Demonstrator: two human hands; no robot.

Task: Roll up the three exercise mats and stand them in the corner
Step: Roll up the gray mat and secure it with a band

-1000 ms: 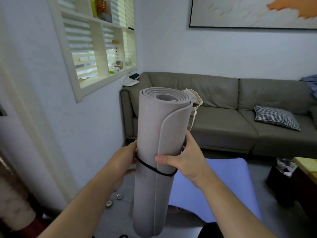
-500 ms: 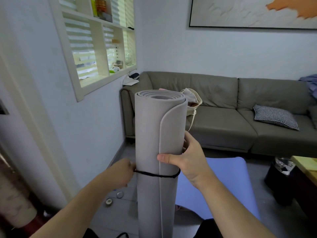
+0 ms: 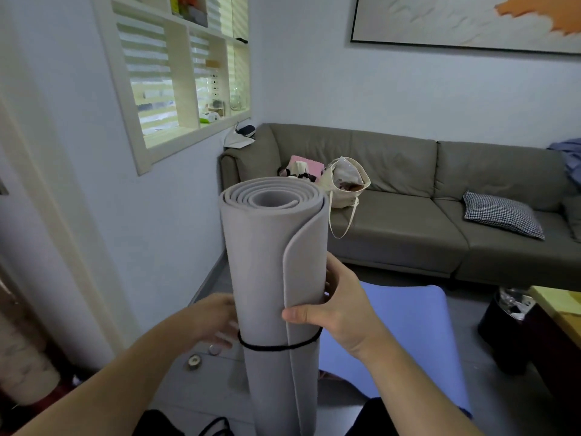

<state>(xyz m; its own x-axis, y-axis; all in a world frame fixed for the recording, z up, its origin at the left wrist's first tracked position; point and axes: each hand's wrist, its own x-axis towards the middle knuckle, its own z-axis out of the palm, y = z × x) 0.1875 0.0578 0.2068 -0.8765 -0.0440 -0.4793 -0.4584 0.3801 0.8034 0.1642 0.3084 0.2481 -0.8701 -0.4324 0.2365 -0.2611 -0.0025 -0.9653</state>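
Right hand grips upright rolled grey mat, just above black band. Left hand at band's left side, grasp unclear. Securing step, likely; next, carry to corner. Blue mat flat behind, unrolled.

This is looking like a home living room: a long grey-green fabric sofa is running along the white wall, carrying a black-and-white checked cushion and a cream canvas tote bag. A large framed painting is hanging above, and a cream built-in wall shelf is holding small household items.
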